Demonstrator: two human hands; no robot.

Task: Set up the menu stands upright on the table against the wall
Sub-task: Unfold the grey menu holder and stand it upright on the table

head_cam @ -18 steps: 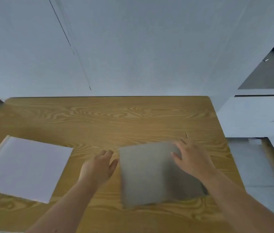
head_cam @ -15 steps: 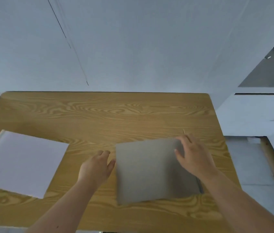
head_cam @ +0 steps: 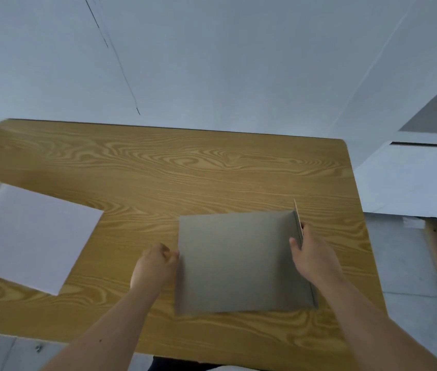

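Grey stand (head_cam: 238, 261), 6 o'clock on table (head_cam: 158, 167): left hand (head_cam: 155, 266) pinches edge, right hand (head_cam: 311, 253) grasps flap. Risk: panels slide, stand collapses.

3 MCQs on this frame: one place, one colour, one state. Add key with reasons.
1. Where is the white stand? A) left part of the table B) against the wall C) on the floor
2. What colour is the stand between the hands? A) red B) grey C) black
3. How is the grey stand? A) upright at the wall B) lying on the table C) lifted clear

Key: 1 A, it lies flat at the left edge. 2 B, plain grey board. 3 B, left hand and right hand grip its side edges, a flap raised.
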